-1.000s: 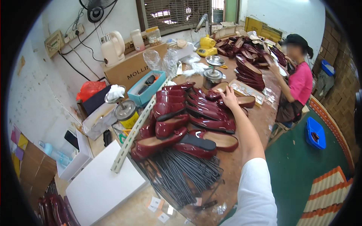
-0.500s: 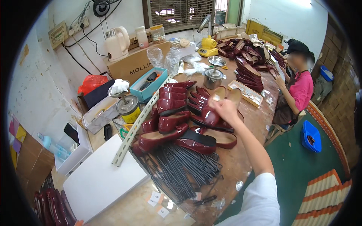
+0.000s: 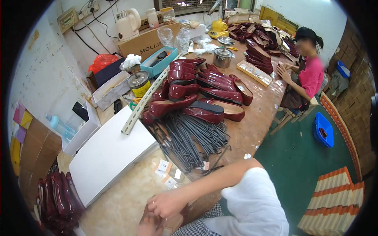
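Note:
At the near table edge my right hand point(image 3: 167, 204) has its fingers curled around a dark red shoe, whose beige insole point(image 3: 172, 225) shows below the knuckles. My left hand point(image 3: 147, 229) is closed against the same shoe, smeared by motion and partly cut off by the lower edge. The hands hide much of the shoe. Ahead of them lies a bundle of black bent metal rods point(image 3: 189, 137). Behind it, glossy dark red shoes point(image 3: 173, 105) are piled in rows. Small white and orange labels point(image 3: 162, 168) lie beside my right forearm.
A white board stack point(image 3: 114, 151) lies on the left, with a slotted metal strip point(image 3: 145, 102) across its corner. More red shoes point(image 3: 59, 196) stand at the lower left. Metal pots point(image 3: 222, 57), a blue box point(image 3: 159, 63) and a co-worker in pink point(image 3: 311, 76) are farther off.
My right hand has come back from the shoe pile to the near table edge with a shoe. My left hand has moved right to meet it. The view has tilted down.

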Demonstrator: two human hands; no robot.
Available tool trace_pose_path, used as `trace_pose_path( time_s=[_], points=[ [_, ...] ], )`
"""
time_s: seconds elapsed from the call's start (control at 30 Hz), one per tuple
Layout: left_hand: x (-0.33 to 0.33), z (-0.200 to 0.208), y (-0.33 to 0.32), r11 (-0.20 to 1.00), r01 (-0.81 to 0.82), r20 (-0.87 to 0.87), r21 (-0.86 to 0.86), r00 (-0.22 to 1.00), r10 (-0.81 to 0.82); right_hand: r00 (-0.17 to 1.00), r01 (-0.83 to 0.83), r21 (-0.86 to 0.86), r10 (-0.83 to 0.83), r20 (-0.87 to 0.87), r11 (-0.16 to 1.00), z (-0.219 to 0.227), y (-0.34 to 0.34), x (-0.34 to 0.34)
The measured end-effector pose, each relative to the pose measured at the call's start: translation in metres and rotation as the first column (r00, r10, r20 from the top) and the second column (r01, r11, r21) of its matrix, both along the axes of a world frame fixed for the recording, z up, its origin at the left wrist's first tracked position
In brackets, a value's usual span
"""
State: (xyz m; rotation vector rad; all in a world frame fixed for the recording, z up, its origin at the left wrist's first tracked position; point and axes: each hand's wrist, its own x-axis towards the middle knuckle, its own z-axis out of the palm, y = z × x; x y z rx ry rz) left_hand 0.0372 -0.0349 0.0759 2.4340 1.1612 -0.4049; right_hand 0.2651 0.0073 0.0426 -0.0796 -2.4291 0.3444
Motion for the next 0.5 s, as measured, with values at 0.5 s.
trace_pose_path(
  time_s=[0.5],
  points=[
    [-0.045,-0.017,-0.013,0.646,-0.763,0.478,-0.010,0.564,0.673,-0.624,0.772,0.021,-0.752,0.213,-0.635,-0.035,-0.040,0.465]
  ],
)
